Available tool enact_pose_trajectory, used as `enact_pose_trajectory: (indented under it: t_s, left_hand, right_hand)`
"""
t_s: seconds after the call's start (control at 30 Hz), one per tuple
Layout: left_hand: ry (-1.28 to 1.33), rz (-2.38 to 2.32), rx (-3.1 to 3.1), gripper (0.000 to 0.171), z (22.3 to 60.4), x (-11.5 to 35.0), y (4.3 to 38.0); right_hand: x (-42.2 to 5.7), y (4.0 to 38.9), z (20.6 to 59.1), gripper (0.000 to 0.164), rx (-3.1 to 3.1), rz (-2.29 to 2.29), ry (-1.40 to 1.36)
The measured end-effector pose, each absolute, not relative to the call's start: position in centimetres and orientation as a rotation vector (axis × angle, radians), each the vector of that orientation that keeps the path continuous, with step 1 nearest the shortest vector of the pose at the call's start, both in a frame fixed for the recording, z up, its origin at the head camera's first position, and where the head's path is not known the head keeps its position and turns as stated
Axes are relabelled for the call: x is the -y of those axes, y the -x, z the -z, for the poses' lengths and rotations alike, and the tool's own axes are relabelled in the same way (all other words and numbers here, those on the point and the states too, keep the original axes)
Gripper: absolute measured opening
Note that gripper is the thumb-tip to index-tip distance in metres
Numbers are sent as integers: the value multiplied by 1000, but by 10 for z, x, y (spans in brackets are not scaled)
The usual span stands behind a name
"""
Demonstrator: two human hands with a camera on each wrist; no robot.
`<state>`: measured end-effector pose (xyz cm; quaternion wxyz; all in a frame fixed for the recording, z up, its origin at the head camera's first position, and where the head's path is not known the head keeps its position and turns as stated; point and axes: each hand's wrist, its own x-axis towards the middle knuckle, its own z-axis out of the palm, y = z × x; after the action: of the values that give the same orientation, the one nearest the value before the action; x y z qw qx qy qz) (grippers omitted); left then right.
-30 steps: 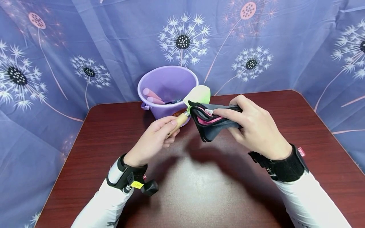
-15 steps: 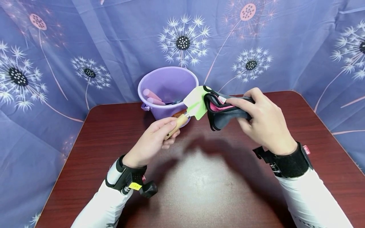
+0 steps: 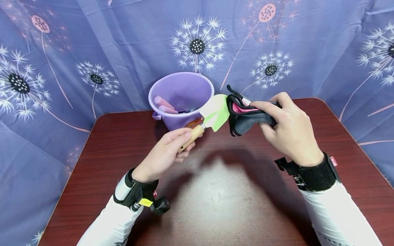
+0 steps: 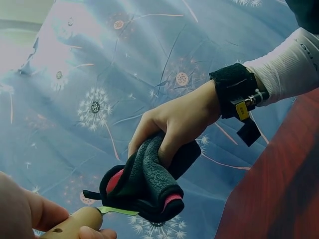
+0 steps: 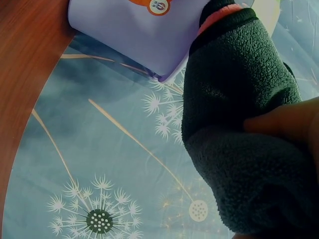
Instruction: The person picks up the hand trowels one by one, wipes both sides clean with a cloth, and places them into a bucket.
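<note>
My left hand point(image 3: 167, 147) grips the pale wooden handle of a small hand trowel point(image 3: 217, 112) with a light green blade, held up in front of the bucket. In my right hand point(image 3: 289, 128) is a folded dark grey cloth point(image 3: 250, 119) with black edging and a pink inner side, pinched between thumb and fingers. The cloth's edge meets the tip end of the blade in the head view; whether they touch is hard to tell. From the left wrist, the cloth point(image 4: 149, 179) hides part of the blade. The right wrist view shows its fuzzy surface point(image 5: 239, 89) close up.
A purple bucket point(image 3: 175, 118) stands at the back of the dark red wooden table point(image 3: 123, 136), with two pink rods point(image 3: 164, 104) and something dark inside. Behind the table hangs a blue dandelion-print curtain point(image 3: 135, 41).
My right hand has moved the cloth to the right and slightly up along the blade toward its tip, uncovering more green. The left hand has stayed nearly in place, the trowel turning slightly.
</note>
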<state>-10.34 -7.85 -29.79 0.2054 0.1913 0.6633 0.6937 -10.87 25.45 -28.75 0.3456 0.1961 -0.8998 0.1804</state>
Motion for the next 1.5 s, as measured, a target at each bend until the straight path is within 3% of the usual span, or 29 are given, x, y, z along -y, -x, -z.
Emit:
enact_pose_trajectory:
  t_s: [0.63, 1.07, 1.5]
  left_hand:
    - [-642, -1804, -2092, 22, 299, 76, 102]
    - [-785, -1615, -2365, 20, 304, 72, 104]
    - [-782, -1575, -2383, 20, 306, 71, 104]
  right_hand:
    - [-252, 106, 289, 40, 2332, -507, -470]
    - [-239, 103, 294, 48, 2332, -546, -588]
    - [-230, 98, 293, 45, 2335, -550, -663]
